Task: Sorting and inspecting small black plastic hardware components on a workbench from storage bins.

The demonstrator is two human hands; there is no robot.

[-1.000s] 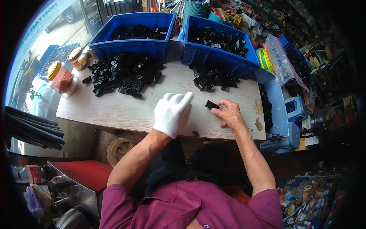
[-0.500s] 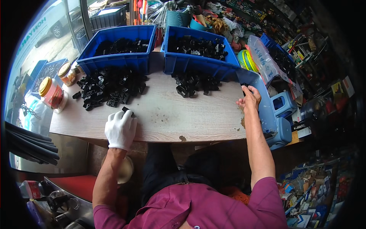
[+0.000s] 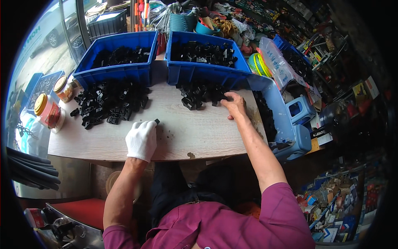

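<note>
**Head view: gloved hand on a small black piece, bare hand at the right pile**

Seen from above, over a pale wooden table. Left hand in a white glove, resting palm down near the front edge of the table. Fingers curled, with a small black piece poking out at the fingertips, touching the glove at its upper right. Cannot tell whether pinched or only pressed against the wood, the glove hiding the underside. Well apart from both heaps of parts.

Right hand bare, stretched forward to the right pile of black plastic parts. Fingers bent and spread, tips touching the parts at the right edge of that heap, thumb toward the table's front. Nothing plainly lifted; whether closed on a part cannot be told.

Larger left pile of the same black parts spread farther left on the table, apart from both hands.

Behind the piles, two blue bins side by side: left bin and right bin, each holding more black parts. Another blue tray at the table's right end, also with black parts along its inside.

At the left end of the table, a red jar with a yellow lid, and behind it a smaller jar.
</note>
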